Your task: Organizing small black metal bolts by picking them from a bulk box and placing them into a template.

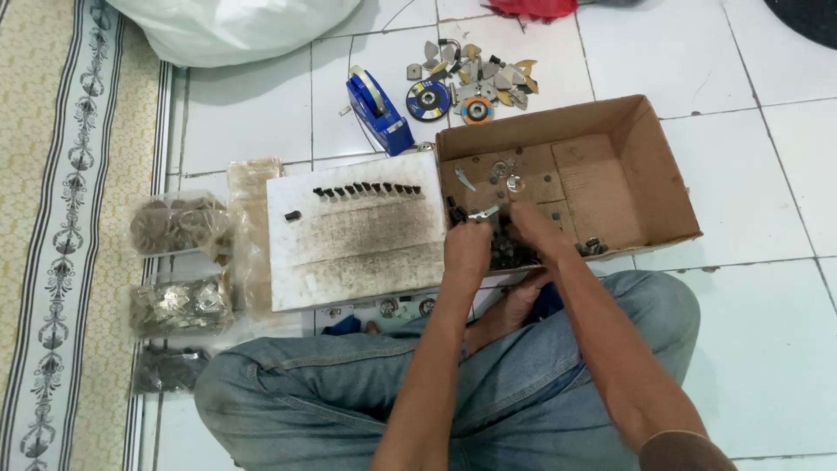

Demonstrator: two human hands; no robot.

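Head view: metal piece (482,212) at left-hand fingers (462,228) (touching)

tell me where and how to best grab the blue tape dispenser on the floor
Grip the blue tape dispenser across its two long flat sides at mid-body, coming down from above. It stands upright on the tile floor with the tape roll at its far end, and its sides look free to reach.
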